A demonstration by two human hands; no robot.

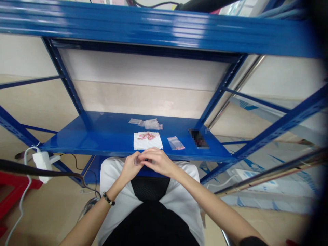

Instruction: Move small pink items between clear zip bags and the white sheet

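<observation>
Both hands meet over my lap, just in front of the blue shelf's edge. My left hand [131, 166] is closed on a small clear plastic bag [137, 161], of which only a bit shows between the fingers. My right hand [159, 161] is closed too, its fingertips curled in beside the bag; what they pinch is hidden. Right behind the hands lies a white cloth or tissue [137, 143] bearing a cluster of small pink and brown pieces [148, 136]. Farther back is a loose pile of clear plastic bags [152, 124]. Another clear bag with pinkish edges [176, 143] rests to the right.
The blue shelf [107, 136] has uprights at both sides and a thick blue beam [153, 30] overhead. A dark, pixelated flat object [198, 138] lies at its right end. A white power strip [42, 165] with cables hangs at the left corner.
</observation>
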